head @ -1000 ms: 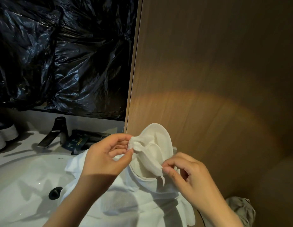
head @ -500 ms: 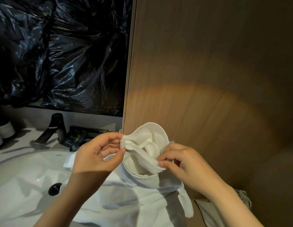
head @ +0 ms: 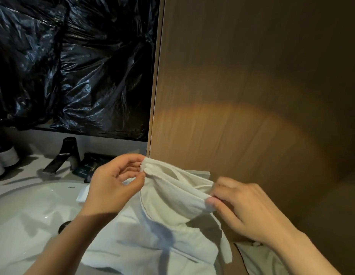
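my left hand and right hand each pinch one end of the limp white terry cloth, held taut above the rumpled white towel. these fingertip pinches are shallow, so a harder pull could slip an end free into the round white sink.

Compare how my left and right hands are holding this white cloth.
The left hand pinches the bunched end of the white cloth, palm side toward the camera; the right hand pinches the opposite end, showing its back. The left hand is higher, the right hand lower. Both hold the same cloth between thumb and fingers.
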